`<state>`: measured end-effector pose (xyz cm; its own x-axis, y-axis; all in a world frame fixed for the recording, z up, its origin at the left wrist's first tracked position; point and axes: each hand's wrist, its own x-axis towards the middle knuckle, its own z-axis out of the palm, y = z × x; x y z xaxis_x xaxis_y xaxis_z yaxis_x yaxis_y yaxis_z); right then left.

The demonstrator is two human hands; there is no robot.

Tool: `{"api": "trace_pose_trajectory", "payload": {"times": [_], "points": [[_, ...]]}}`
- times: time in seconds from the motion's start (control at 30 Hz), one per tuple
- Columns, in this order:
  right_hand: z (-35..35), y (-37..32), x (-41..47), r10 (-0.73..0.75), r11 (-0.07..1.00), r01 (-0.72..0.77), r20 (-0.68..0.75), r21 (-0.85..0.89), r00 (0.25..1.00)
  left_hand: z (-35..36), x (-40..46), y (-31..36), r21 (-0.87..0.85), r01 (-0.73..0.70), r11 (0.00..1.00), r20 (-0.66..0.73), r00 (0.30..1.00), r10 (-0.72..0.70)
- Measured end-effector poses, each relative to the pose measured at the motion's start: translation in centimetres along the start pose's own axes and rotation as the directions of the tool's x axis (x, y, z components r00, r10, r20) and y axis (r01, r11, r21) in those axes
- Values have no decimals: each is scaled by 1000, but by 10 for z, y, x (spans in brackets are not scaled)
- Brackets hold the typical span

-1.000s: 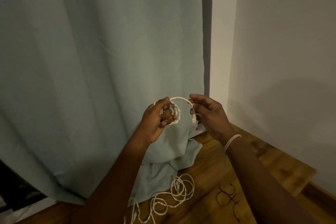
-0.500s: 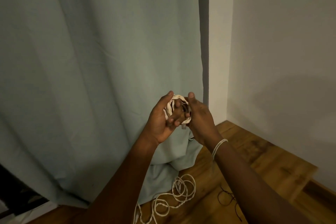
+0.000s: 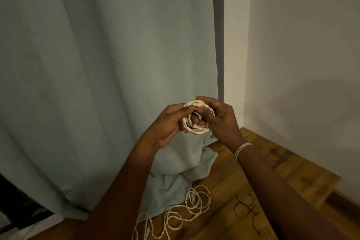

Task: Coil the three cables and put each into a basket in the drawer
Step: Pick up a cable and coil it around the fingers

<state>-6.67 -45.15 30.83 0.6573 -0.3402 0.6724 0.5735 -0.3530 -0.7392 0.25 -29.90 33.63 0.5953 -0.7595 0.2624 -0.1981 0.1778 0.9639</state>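
I hold a white cable wound into a small tight coil [image 3: 194, 130] in front of me, at mid-height in the head view. My left hand [image 3: 169, 122] grips the coil's left side with thumb on top. From the right, my right hand [image 3: 220, 121] pinches its upper rim, fingers reaching into the loop. A second white cable [image 3: 187, 208] lies in loose loops on the wooden surface [image 3: 292, 171] below. To its right lies a thin dark cable [image 3: 246, 208], tangled. No drawer or basket is in view.
A pale green curtain [image 3: 107, 64] hangs across the left and middle, its end bunched on the wood. A white wall [image 3: 302, 54] stands to the right. The wooden surface's right edge steps down near the wall.
The last free end has gone into the coil, which is now a rounder, wider ring. My hands came together, then spread slightly on its two sides.
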Motion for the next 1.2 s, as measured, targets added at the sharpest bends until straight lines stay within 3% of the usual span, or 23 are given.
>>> {"api": "trace_pose_trajectory", "payload": {"times": [0.2, 0.33, 0.47, 0.63, 0.8, 0.9, 0.97, 1.1, 1.2], "points": [[-12, -5, 9, -117, 958, 170, 227, -231, 967, -22, 1, 15, 37, 199, 979, 158, 966, -202], [-15, -8, 13, -163, 879, 311, 387, -361, 908, -27, 3, 21, 80, 203, 976, 157, 964, -214], [-18, -3, 13, -183, 822, 357, 387, -443, 904, -19, 7, 16, 7, 138, 990, 89, 986, -138], [-27, -5, 18, -262, 720, 463, 415, -517, 871, 0, 2, 11, 245, 148, 958, 100, 979, -177], [-23, -7, 14, -220, 631, 443, 401, -636, 889, 13, -2, -5, 32, 96, 995, 185, 978, -100], [-13, -5, 2, -251, 736, 348, 245, -581, 937, 22, 3, -13, -193, 46, 980, 109, 994, -25], [-8, -2, -1, -236, 827, 275, 142, -489, 961, 27, 5, -15, -250, 25, 968, 18, 1000, -21], [-6, 0, -4, -77, 849, 170, 200, -501, 977, 33, 7, -19, -338, 22, 941, -154, 985, -79], [-10, -1, 3, -80, 802, 206, 241, -561, 967, 35, 7, -21, -149, 39, 988, -275, 958, -79]]}}
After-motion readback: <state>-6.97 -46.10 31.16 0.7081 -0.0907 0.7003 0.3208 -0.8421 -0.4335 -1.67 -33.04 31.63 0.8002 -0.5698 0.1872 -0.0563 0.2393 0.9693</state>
